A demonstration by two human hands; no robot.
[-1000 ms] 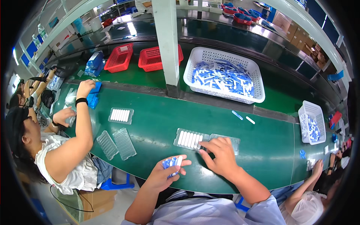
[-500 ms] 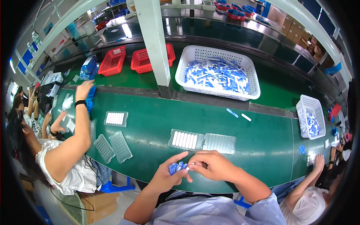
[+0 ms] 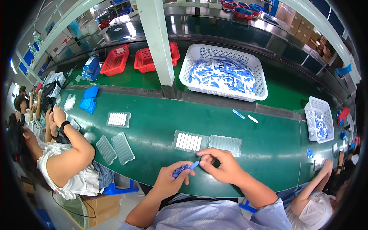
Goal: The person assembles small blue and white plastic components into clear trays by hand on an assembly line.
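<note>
Just short of the near table edge, my left hand point(image 3: 172, 178) is closed around a bunch of small flat blue-and-white sticks point(image 3: 181, 170). One blue stick point(image 3: 194, 165) juts out past its thumb toward the right. Close to that stick's end is my right hand point(image 3: 224, 168), thumb and forefinger apart, with nothing seen between them. Beyond both hands lies a clear plastic blister tray point(image 3: 174, 144); several white sticks point(image 3: 188, 142) fill its left half in a row. Its right half point(image 3: 225, 146) has bare ridged slots.
A white basket point(image 3: 261, 92) heaped with blue and white sticks stands beyond a post point(image 3: 155, 46). Two loose sticks point(image 3: 238, 114) lie right of centre. Left are a filled tray point(image 3: 119, 119), two bare trays point(image 3: 123, 148) and a co-worker's arm point(image 3: 78, 149). Another co-worker's hand point(image 3: 326, 167) is at right.
My right hand has parted from the bunch, its fingers spreading. A blue stick now juts from my left hand where a white end showed. The left co-worker's arm has drawn back from the blue packets.
</note>
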